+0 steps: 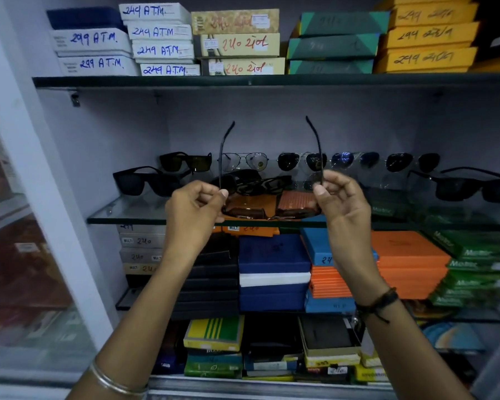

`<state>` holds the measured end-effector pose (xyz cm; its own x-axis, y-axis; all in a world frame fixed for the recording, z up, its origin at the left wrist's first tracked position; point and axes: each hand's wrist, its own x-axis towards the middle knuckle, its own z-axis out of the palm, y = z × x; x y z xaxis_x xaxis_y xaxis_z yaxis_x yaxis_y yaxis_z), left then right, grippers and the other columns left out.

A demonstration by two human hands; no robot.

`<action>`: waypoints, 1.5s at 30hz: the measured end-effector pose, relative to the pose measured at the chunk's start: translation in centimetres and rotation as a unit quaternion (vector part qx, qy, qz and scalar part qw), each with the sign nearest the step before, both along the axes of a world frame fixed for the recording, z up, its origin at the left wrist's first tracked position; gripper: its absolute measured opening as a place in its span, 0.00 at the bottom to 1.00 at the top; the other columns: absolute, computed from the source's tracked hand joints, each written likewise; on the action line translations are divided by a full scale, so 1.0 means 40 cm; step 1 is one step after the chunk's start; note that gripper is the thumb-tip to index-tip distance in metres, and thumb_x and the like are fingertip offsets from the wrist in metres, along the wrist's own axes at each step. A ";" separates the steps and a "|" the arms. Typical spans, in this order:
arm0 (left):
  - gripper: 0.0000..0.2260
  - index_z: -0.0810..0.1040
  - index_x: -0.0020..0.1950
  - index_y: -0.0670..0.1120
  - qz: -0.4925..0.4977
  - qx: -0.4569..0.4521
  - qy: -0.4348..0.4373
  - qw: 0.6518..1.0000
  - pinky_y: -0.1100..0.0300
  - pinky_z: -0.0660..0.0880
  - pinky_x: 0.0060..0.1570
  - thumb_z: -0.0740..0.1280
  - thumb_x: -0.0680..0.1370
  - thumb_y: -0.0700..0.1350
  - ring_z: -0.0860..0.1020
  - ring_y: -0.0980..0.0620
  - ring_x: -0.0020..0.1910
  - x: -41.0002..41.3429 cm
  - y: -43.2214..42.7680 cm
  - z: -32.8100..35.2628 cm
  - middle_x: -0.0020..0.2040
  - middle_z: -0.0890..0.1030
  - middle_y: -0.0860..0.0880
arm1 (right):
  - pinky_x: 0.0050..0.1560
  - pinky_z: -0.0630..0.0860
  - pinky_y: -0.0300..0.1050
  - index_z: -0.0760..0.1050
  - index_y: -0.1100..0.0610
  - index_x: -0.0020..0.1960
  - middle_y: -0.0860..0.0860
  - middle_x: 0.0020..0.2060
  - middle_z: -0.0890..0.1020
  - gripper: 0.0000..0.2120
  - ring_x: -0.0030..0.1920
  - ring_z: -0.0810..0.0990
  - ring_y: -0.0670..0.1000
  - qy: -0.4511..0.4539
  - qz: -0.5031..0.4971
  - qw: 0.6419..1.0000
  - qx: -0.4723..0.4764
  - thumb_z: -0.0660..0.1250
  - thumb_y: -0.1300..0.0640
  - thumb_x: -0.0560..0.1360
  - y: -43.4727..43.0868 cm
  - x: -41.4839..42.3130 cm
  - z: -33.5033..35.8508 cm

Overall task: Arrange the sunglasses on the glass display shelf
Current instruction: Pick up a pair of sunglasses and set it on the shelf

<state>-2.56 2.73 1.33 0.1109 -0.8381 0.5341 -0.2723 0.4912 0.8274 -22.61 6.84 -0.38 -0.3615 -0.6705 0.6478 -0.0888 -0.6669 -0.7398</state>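
glass display shelf (122, 217) | left hand (195, 204), right hand (342, 197) pinch brown-lensed sunglasses (251, 207)

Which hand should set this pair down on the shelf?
Neither alone, judging by the grip: left hand and right hand each pinch one temple of the brown-lensed sunglasses before the glass shelf.

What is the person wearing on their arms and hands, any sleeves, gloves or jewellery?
No sleeves or gloves show: both forearms are bare. The left wrist carries a thin silver metal bangle. The right wrist has a dark knotted thread band with loose ends. No rings show on the left hand or right hand.
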 end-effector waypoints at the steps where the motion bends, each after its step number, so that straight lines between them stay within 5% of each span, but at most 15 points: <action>1: 0.04 0.78 0.39 0.49 -0.006 0.007 0.012 1.000 0.55 0.81 0.36 0.68 0.74 0.44 0.78 0.59 0.25 -0.006 0.001 0.001 0.33 0.80 0.49 | 0.48 0.76 0.36 0.71 0.59 0.59 0.49 0.50 0.75 0.12 0.41 0.77 0.40 0.026 -0.001 1.000 -0.012 0.63 0.63 0.76 0.001 -0.013 0.000; 4: 0.01 0.78 0.45 0.46 -0.035 0.025 0.058 0.997 0.53 0.80 0.38 0.68 0.75 0.42 0.78 0.59 0.25 -0.026 0.002 0.013 0.35 0.79 0.49 | 0.55 0.73 0.37 0.75 0.54 0.51 0.53 0.57 0.70 0.07 0.54 0.73 0.38 0.160 -0.020 0.986 -0.048 0.66 0.62 0.74 0.003 -0.066 -0.002; 8: 0.11 0.73 0.58 0.47 -0.087 0.020 0.095 0.991 0.63 0.80 0.31 0.65 0.77 0.39 0.79 0.59 0.30 -0.070 -0.001 0.037 0.37 0.76 0.46 | 0.58 0.74 0.42 0.78 0.52 0.49 0.50 0.60 0.72 0.06 0.62 0.70 0.44 0.243 -0.021 0.968 -0.052 0.68 0.57 0.72 0.005 -0.136 -0.009; 15: 0.09 0.80 0.53 0.47 -0.177 -0.017 -0.030 0.984 0.67 0.77 0.48 0.66 0.76 0.39 0.78 0.59 0.47 -0.193 -0.015 0.051 0.49 0.80 0.53 | 0.55 0.72 0.33 0.79 0.60 0.50 0.57 0.54 0.76 0.06 0.56 0.74 0.40 0.251 -0.160 0.952 -0.073 0.66 0.63 0.74 -0.007 -0.260 0.020; 21: 0.07 0.82 0.49 0.45 -0.060 -0.082 -0.145 0.984 0.83 0.67 0.38 0.67 0.74 0.37 0.75 0.65 0.41 -0.336 -0.049 0.048 0.44 0.79 0.55 | 0.52 0.67 0.23 0.79 0.60 0.51 0.52 0.54 0.75 0.06 0.51 0.74 0.40 0.311 -0.249 0.917 -0.031 0.65 0.64 0.75 -0.029 -0.379 0.033; 26: 0.07 0.82 0.49 0.43 -0.056 -0.066 -0.165 0.983 0.75 0.70 0.42 0.66 0.75 0.36 0.78 0.58 0.45 -0.448 -0.074 0.058 0.47 0.83 0.48 | 0.52 0.61 0.18 0.78 0.65 0.51 0.61 0.50 0.80 0.07 0.49 0.75 0.50 0.359 -0.320 0.877 -0.006 0.64 0.67 0.75 -0.043 -0.460 0.036; 29: 0.07 0.81 0.51 0.42 -0.063 -0.064 -0.176 0.980 0.62 0.75 0.53 0.66 0.75 0.36 0.79 0.54 0.49 -0.503 -0.086 0.055 0.51 0.83 0.45 | 0.48 0.63 0.23 0.78 0.67 0.50 0.63 0.48 0.80 0.07 0.47 0.78 0.55 0.367 -0.350 0.862 0.011 0.64 0.69 0.74 -0.049 -0.493 0.035; 36: 0.08 0.80 0.54 0.41 -0.076 -0.062 -0.193 0.976 0.78 0.66 0.38 0.65 0.76 0.37 0.77 0.58 0.46 -0.561 -0.104 0.036 0.52 0.83 0.45 | 0.44 0.69 0.39 0.79 0.68 0.48 0.64 0.44 0.80 0.07 0.43 0.77 0.57 0.356 -0.382 0.852 0.036 0.62 0.71 0.74 -0.068 -0.535 0.021; 40: 0.09 0.79 0.55 0.41 -0.083 -0.066 -0.205 0.973 0.75 0.69 0.45 0.65 0.76 0.38 0.77 0.57 0.48 -0.561 -0.105 0.035 0.54 0.82 0.44 | 0.48 0.76 0.53 0.79 0.67 0.49 0.65 0.46 0.80 0.08 0.47 0.76 0.64 0.366 -0.401 0.838 0.062 0.63 0.69 0.74 -0.085 -0.548 0.013; 45: 0.11 0.78 0.58 0.41 -0.098 -0.068 -0.228 0.966 0.75 0.66 0.50 0.63 0.77 0.36 0.78 0.54 0.56 -0.562 -0.102 0.035 0.58 0.81 0.44 | 0.49 0.68 0.46 0.79 0.67 0.51 0.66 0.49 0.77 0.08 0.52 0.73 0.65 0.348 -0.439 0.824 0.086 0.62 0.67 0.75 -0.082 -0.538 0.012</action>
